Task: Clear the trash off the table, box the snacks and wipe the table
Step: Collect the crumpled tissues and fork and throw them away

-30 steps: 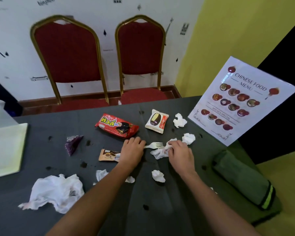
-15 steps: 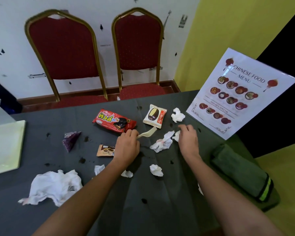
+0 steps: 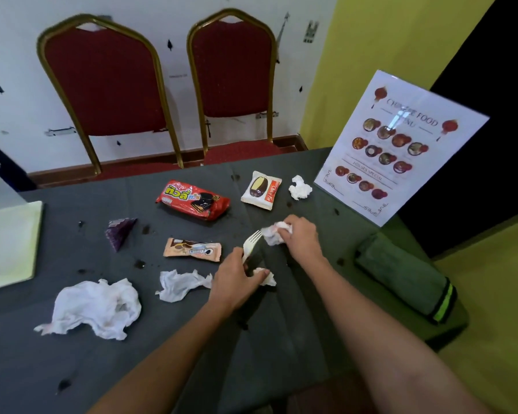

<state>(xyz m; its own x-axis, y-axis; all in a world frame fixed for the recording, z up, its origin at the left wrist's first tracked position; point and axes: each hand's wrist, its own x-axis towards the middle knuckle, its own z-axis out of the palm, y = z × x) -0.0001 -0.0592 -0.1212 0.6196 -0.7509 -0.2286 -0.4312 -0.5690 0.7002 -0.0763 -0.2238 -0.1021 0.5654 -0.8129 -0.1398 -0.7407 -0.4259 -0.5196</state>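
Nearest, the left hand (image 3: 237, 277) grips a white plastic fork (image 3: 249, 245) by its handle while its fingertips pinch a small tissue wad (image 3: 266, 277) off the grey table (image 3: 281, 339). Just beyond, the right hand (image 3: 301, 237) closes around crumpled tissues (image 3: 274, 233). These scraps look feather-light and soft, so bunching them anywhere should work. Farther off lie the unboxed snack packs (image 3: 193, 200).
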